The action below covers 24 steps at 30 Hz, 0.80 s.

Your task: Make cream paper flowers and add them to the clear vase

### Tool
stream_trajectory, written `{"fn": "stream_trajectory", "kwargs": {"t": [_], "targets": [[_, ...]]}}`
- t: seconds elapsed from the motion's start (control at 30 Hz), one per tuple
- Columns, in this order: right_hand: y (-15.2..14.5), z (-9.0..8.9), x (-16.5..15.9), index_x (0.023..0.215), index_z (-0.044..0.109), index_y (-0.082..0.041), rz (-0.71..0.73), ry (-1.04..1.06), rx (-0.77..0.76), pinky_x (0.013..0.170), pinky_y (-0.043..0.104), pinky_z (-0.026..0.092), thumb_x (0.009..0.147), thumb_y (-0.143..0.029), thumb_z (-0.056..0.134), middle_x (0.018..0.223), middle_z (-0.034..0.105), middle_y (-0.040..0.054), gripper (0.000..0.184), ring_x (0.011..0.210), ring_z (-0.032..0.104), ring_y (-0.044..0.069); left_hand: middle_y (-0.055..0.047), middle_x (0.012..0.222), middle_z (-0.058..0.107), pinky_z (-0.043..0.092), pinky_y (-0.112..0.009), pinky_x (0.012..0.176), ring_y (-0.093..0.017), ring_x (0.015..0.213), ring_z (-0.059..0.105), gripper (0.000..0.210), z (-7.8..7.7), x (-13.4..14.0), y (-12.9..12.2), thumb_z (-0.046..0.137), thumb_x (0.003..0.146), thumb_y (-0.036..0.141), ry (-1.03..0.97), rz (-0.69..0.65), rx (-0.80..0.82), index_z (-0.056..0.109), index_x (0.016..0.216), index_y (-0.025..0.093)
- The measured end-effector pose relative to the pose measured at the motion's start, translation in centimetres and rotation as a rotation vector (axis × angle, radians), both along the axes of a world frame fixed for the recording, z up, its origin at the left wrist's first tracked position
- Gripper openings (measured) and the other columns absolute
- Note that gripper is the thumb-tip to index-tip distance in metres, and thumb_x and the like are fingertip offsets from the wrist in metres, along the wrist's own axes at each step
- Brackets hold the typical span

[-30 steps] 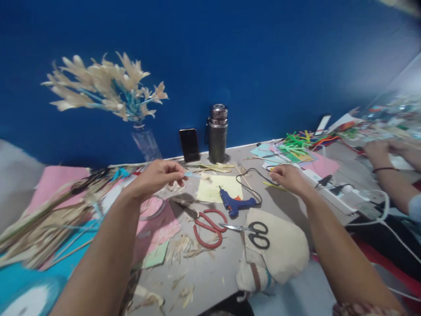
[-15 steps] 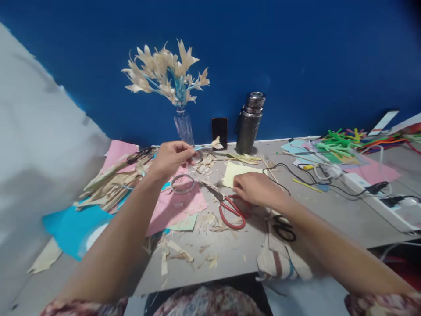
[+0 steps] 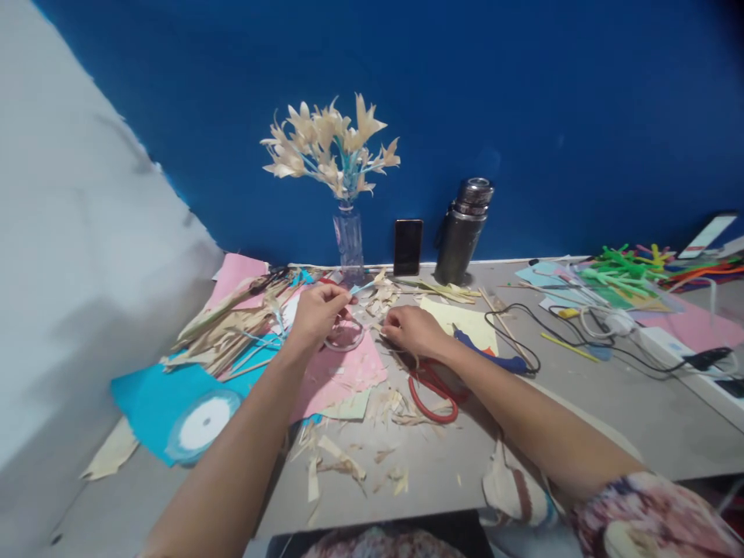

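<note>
My left hand [image 3: 322,311] pinches the thin blue stem of a small husk flower [image 3: 377,277], its pale head pointing right. Just below those fingers, a ring-shaped roll [image 3: 344,346] rests on pink paper [image 3: 340,378]. My right hand [image 3: 411,332] is low over the table with its fingers curled together; whatever is in them is too small to make out. Close under its wrist lie red-handled scissors [image 3: 433,399], their blades hidden. Beside that wrist, a blue-handled tool [image 3: 494,358] lies partly on yellow paper [image 3: 462,318].
Husk flowers [image 3: 334,143] stand in a clear bottle [image 3: 349,240] against the wall, near a phone [image 3: 408,248] and a thermos [image 3: 463,232]. At left lie dried husks [image 3: 215,333] and a ribbon spool [image 3: 203,422]. Cables and a power strip [image 3: 691,364] occupy the right.
My right hand has moved left and nearer my left hand, uncovering the blue-handled tool. My left hand still holds the flower, now tilted more upward. The view has shifted left.
</note>
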State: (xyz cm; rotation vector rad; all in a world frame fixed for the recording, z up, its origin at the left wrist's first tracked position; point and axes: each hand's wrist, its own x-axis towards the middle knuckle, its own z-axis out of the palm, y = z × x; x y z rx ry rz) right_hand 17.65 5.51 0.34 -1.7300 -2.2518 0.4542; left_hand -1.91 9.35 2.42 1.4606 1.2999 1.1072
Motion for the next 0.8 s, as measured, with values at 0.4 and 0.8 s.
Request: {"fn": "stream_trajectory", "kwargs": {"t": [0.4, 0.8], "targets": [[-3.8, 1.8, 2.1, 0.09, 0.072, -0.022, -0.074, 0.086, 0.693, 0.074, 0.03, 0.042, 0.092, -0.022, 0.058, 0.086, 0.071, 0.0056, 0.014, 0.085, 0.063, 0.021, 0.0, 0.055, 0.065, 0.042, -0.022, 0.054, -0.013, 0.053, 0.059, 0.012, -1.0, 3.0, -2.8, 0.057, 0.074, 0.02, 0.234, -0.068, 0.111, 0.066, 0.068, 0.015], [-2.5, 2.5, 6.2, 0.078, 0.072, -0.016, 0.055, 0.909, -0.132, 0.059, 0.027, 0.045, 0.072, -0.035, 0.079, 0.071, 0.067, 0.0013, 0.02, 0.063, 0.059, 0.014, -0.006, 0.07, 0.072, 0.051, -0.026, 0.061, -0.014, 0.059, 0.066, 0.01, 0.7, 1.5, -3.4, 0.07, 0.075, 0.022, -0.073, -0.724, -0.232, 0.068, 0.073, 0.012]]}}
